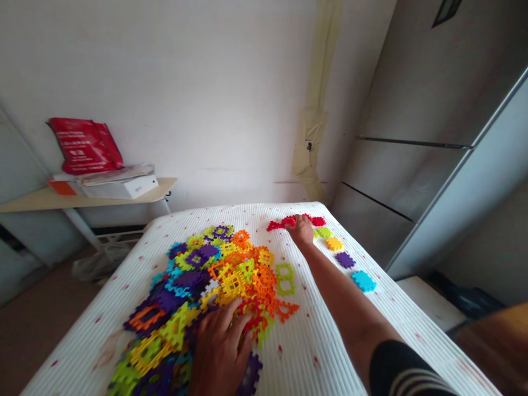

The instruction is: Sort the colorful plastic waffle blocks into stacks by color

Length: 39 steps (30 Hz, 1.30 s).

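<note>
One press of the left hand's (pixel 221 345) spread, seemingly empty fingers risked scattering the pile (pixel 233 283), while right of it the right hand's (pixel 302 229) curled fingers, hold unclear, risked skewing red pieces (pixel 318 221).

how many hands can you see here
2: the left hand is over the near part of the coloured pile, the right hand farther off at the red pieces.

Tile pile (pixel 233 284): multicoloured, toothed, heaped loosely
Red tiles (pixel 319 221): laid in a row
Green (pixel 325 232), yellow (pixel 334 244), purple (pixel 345 260), blue tiles (pixel 363 281): lined up
</note>
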### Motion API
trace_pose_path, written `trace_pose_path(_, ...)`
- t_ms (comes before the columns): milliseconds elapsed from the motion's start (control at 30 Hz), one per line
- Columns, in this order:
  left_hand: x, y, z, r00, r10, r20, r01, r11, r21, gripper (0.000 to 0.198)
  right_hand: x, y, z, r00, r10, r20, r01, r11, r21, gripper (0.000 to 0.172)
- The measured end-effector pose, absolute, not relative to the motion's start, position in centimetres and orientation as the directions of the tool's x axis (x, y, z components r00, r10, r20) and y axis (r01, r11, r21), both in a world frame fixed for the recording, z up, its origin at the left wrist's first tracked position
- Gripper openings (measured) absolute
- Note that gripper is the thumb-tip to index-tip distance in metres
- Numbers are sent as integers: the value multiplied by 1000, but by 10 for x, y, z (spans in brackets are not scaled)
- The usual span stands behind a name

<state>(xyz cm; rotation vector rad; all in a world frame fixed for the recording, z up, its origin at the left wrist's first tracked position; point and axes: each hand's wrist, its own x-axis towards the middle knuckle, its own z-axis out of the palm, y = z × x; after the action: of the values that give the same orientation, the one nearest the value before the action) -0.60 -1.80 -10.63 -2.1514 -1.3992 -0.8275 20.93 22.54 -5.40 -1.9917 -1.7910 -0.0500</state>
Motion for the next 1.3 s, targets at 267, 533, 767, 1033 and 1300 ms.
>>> trace_pose_path(267,-8,-17,-110,304,673,674,924,-379,-38,19,198,250,-66,217,940,263,935,-123,-333,38)
trace_pose_path(533,-10,-16,-110,315,671,671,919,-392,-40,18,196,258,-74,217,958,189,935,-148,-321,43)
trace_pose_path(767,-10,-18,-110,291,688,665,923,-385,-6,18,194,261,-78,201,966,165,947,-148,-286,38)
trace_pose_path(1033,-10,-18,-105,299,672,678,922,-386,-23,18,190,242,-68,99,959,266,984,-55,-167,43)
trace_pose_path(1300,-8,-19,-105,280,679,678,926,-376,-6,17,176,247,-50,-365,898,245,930,361,63,36)
